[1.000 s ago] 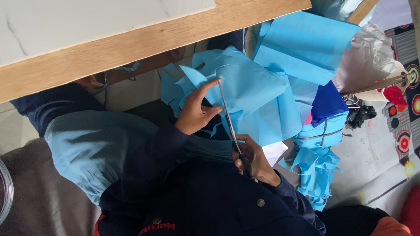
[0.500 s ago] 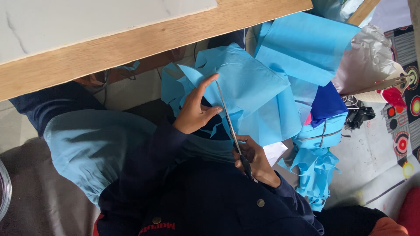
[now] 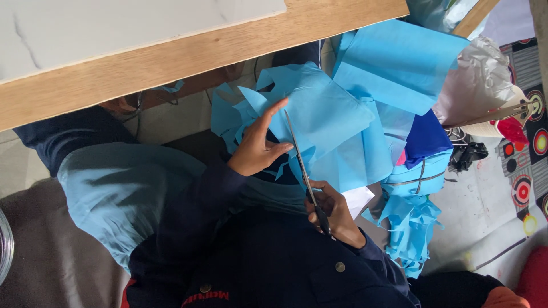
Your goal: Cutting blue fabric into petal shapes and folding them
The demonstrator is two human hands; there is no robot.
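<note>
My left hand (image 3: 255,149) lies on the sheet of light blue non-woven fabric (image 3: 319,114) that rests over my lap, thumb pointing toward the blades and fingers stretched up along the cloth, pressing it flat rather than pinching it. The sheet sits directly under and beyond this hand, its crumpled edges fanning out toward the pale wooden edge of the table (image 3: 188,54) above.

My right hand (image 3: 334,214) is curled around the dark handles of the long, slim metal scissors (image 3: 302,168), fingers through the loops and closed about them. The blades run up from this hand in a narrow line, lying against the blue sheet just beside my left thumb; they look nearly together, though I cannot tell whether cloth lies between them. The fabric thus lies between my two hands and past them, touching both the left palm and the blades.

To the right of the scissors lies a heap of cut blue fabric pieces (image 3: 411,228), with a dark blue folded cloth (image 3: 425,137) on top and a crinkled clear plastic bag (image 3: 474,85) behind it. My dark navy sleeves cover both forearms.
</note>
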